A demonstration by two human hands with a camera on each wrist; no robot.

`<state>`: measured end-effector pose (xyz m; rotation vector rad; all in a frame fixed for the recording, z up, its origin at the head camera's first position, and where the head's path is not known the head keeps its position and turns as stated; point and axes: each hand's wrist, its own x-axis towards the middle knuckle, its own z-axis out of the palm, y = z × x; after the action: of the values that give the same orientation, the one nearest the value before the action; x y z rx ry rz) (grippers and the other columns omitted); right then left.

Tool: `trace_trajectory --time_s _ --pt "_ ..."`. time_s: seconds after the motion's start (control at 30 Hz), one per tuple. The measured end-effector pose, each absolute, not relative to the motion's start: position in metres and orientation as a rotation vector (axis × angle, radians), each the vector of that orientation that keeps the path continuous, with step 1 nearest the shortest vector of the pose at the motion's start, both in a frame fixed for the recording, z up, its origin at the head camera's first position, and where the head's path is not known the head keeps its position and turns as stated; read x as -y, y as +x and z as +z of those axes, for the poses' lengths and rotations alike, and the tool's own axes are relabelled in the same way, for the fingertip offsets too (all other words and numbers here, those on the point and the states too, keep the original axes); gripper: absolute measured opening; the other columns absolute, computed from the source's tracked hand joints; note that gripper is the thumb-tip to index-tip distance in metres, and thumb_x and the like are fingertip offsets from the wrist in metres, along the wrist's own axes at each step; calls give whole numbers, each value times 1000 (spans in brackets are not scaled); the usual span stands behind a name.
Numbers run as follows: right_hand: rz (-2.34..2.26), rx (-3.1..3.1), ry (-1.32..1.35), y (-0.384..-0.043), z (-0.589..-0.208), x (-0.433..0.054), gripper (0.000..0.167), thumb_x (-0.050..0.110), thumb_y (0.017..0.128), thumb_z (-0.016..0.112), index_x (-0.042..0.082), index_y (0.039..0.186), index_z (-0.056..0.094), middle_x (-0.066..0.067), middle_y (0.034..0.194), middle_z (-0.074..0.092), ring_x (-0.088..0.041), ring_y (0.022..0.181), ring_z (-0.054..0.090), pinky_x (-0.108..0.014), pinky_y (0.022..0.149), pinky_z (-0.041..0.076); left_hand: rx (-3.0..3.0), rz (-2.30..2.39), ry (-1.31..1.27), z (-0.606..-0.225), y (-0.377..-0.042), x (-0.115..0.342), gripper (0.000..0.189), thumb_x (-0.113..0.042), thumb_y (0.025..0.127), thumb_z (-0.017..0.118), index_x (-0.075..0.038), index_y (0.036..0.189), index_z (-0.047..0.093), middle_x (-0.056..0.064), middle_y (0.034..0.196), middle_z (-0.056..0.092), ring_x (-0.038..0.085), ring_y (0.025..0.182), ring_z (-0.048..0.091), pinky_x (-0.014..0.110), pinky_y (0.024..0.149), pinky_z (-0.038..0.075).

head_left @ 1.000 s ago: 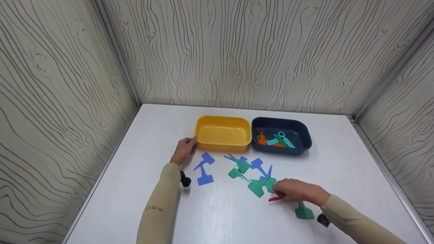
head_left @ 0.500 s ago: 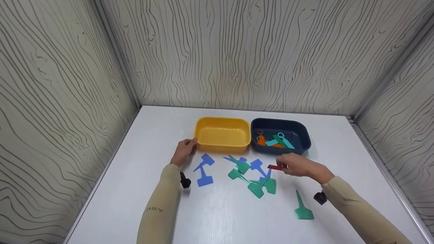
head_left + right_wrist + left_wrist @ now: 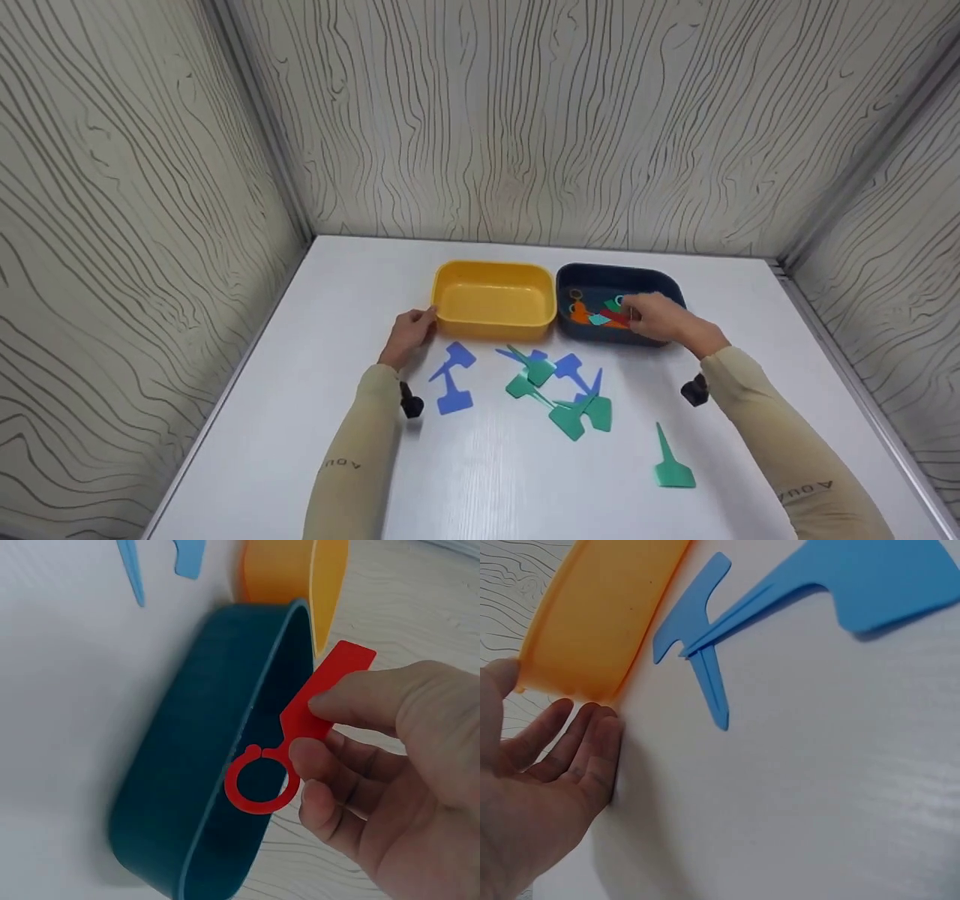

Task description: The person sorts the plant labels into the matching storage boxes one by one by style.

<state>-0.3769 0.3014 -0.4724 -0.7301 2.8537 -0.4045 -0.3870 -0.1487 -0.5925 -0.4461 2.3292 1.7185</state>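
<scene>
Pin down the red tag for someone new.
Start at the white table and find the dark bin beside the yellow bin. Over the dark bin, the right hand pinches the red tag. Only red piece in view; it has a split ring at one end.

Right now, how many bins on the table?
2: yellow bin, touched by the left hand; dark blue bin beside it, where the right hand holds a red tag.

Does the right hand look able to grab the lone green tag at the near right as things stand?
Probably not yet: the right hand pinches a red tag at the opening of the navy bin. Otherwise the way looks free; nothing lies on or against the green tag.
</scene>
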Motion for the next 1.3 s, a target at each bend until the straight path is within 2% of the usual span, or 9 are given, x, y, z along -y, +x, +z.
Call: trace_trajectory --time_s 0.13,0.3,0.47,0.57,0.7,0.9,1.1,1.3 --pt "-394 -2876 -703 -390 -468 -300 14 4 89 58 1 102 64 -14 91 66 -21 72 53 -40 69 50 -2320 1722 -473 -592 -387 149 55 -56 95 54 -10 125 60 6 105 64 21 100 56 36 97 45" --pt "-345 -2860 -644 -402 -465 -296 22 6 91 57 -2 110 64 -18 99 66 -22 77 56 -42 74 51 -2321 1719 -449 -591 -386 148 56 -57 95 54 -9 124 60 6 107 64 21 100 56 35 96 46" --pt "-367 -2825 -596 -414 -464 -288 27 7 92 55 -3 117 62 -21 105 66 -20 74 57 -37 69 51 -2336 1716 -453 -591 -385 150 55 -57 94 54 -10 121 62 6 105 64 21 98 57 34 93 46" --pt "-394 -2820 -613 -422 -462 -284 29 4 91 53 -5 117 61 -22 102 66 -19 67 55 -34 64 47 -2332 1745 -433 -591 -386 151 53 -56 94 55 -10 120 62 7 104 64 20 96 57 32 90 47" --pt "-423 -2844 -628 -430 -458 -280 29 2 88 54 -6 115 62 -23 102 66 -22 71 57 -37 67 50 -2328 1770 -392 -592 -385 150 52 -53 96 55 -8 120 62 8 103 64 19 93 58 28 85 47" --pt "-457 -2880 -658 -435 -457 -279 30 2 88 55 -8 116 62 -26 110 65 -30 88 62 -50 82 53 -2331 1769 -391 -590 -383 148 50 -52 96 54 -8 119 63 9 103 64 19 93 58 29 85 47" --pt "-429 -2881 -672 -433 -466 -285 25 6 92 54 -5 111 65 -22 103 68 -29 85 62 -49 80 53 -2324 1773 -399 -591 -384 148 52 -53 96 54 -8 120 62 9 104 64 19 93 58 29 85 47" --pt "-433 -2872 -614 -426 -469 -297 27 11 95 52 -4 114 64 -20 104 67 -27 86 61 -49 82 52 -2340 1772 -382 -593 -384 150 52 -54 95 55 -8 119 63 8 101 65 18 90 58 29 83 47"
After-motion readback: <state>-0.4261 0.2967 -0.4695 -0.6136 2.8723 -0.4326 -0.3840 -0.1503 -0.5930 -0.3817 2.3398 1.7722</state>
